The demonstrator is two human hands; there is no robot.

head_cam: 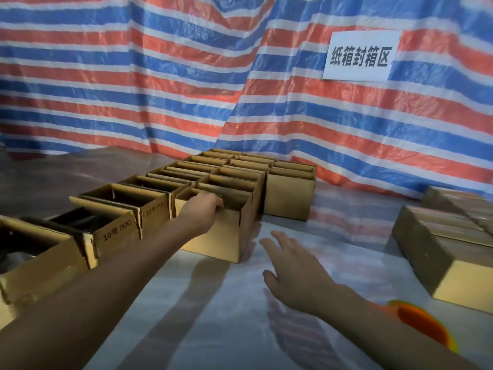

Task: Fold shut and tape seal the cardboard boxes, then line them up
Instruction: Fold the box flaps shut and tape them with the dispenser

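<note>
Clutching rim of open rectangular cardboard box (pixel 213 237): left grip (pixel 203 209); right grip (pixel 291 269) empty, fingers spread over glossy sheet (pixel 213 321).

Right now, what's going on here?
A person's left hand grips the near rim of an open box at the front of a row. The right hand is open above the table beside it. More open boxes stand left and behind. At right lie closed boxes.
</note>
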